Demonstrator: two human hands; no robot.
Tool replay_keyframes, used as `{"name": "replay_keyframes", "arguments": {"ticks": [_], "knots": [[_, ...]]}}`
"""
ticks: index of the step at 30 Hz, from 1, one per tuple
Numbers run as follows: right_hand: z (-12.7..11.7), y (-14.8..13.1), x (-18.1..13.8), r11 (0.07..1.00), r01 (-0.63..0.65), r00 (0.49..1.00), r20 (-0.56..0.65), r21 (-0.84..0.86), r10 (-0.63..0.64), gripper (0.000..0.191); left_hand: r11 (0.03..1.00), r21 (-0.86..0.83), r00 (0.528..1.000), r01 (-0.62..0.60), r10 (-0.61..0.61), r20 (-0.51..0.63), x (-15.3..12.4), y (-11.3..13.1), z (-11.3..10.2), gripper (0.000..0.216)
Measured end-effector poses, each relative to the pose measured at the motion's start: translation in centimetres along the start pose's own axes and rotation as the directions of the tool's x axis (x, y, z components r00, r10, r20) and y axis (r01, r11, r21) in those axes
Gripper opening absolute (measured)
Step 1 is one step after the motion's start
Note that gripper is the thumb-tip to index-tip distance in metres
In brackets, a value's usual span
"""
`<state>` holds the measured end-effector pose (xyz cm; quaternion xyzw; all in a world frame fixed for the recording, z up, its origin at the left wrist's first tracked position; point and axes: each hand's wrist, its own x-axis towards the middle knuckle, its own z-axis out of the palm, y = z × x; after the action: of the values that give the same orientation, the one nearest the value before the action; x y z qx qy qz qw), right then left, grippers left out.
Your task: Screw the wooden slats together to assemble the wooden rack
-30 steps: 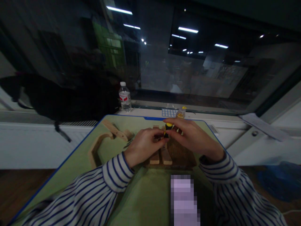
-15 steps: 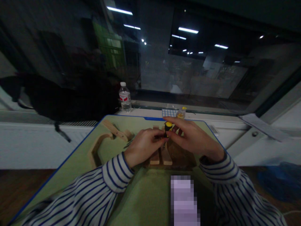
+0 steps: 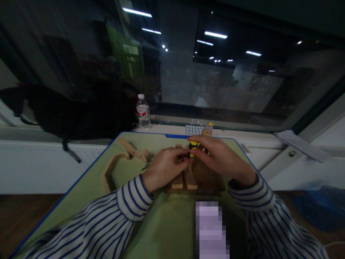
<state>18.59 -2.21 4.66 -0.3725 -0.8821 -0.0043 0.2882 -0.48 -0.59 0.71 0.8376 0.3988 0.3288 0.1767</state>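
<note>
My right hand is grasping a yellow-and-black screwdriver between thumb and fingers, and I am holding it roughly upright over two wooden bars, which are lying side by side on a brown board. My left hand is meeting its lower end; I cannot tell whether it is gripping.
</note>
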Motion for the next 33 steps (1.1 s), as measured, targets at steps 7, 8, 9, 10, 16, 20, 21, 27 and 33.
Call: {"name": "replay_keyframes", "arguments": {"ticks": [7, 8, 9, 10, 16, 20, 21, 27, 33], "knots": [[0.03, -0.07, 0.12, 1.000, -0.003, 1.000, -0.012, 0.008, 0.003, 0.034, 1.000, 0.006, 1.000, 0.004, -0.004, -0.006, 0.09, -0.37, 0.19, 0.022], [0.05, -0.09, 0.11, 1.000, -0.006, 1.000, -0.012, 0.012, 0.007, 0.034, 1.000, 0.003, 1.000, 0.002, -0.002, -0.006, 0.09, -0.39, 0.19, 0.022], [0.08, -0.12, 0.09, 1.000, -0.011, 1.000, -0.012, 0.019, 0.011, 0.036, 1.000, 0.000, 1.000, 0.000, 0.000, -0.005, 0.08, -0.39, 0.19, 0.022], [0.10, -0.14, 0.06, 1.000, -0.017, 1.000, -0.012, 0.026, 0.017, 0.037, 1.000, -0.001, 1.000, -0.002, 0.002, -0.004, 0.07, -0.38, 0.17, 0.022], [0.22, -0.09, -0.03, 0.999, -0.012, 1.000, 0.006, 0.031, 0.012, 0.043, 1.000, -0.002, 1.000, -0.005, 0.005, 0.017, 0.06, -0.11, 0.02, 0.023], [0.22, 0.02, 0.09, 1.000, 0.006, 1.000, 0.000, 0.010, -0.006, 0.038, 1.000, 0.006, 1.000, -0.002, 0.002, 0.022, 0.06, 0.02, 0.00, 0.023], [0.23, 0.04, 0.11, 1.000, 0.012, 1.000, -0.008, 0.004, -0.012, 0.037, 1.000, 0.013, 1.000, 0.002, -0.002, 0.020, 0.07, 0.02, 0.00, 0.023], [0.24, 0.04, 0.11, 1.000, 0.017, 1.000, -0.024, -0.012, -0.017, 0.032, 1.000, 0.008, 1.000, 0.007, -0.007, -0.015, 0.08, -0.06, 0.06, 0.024], [0.13, -0.15, 0.14, 1.000, 0.004, 0.999, -0.032, -0.018, -0.004, 0.031, 1.000, 0.012, 1.000, 0.012, -0.012, -0.006, 0.09, -0.18, 0.17, 0.024]]}}
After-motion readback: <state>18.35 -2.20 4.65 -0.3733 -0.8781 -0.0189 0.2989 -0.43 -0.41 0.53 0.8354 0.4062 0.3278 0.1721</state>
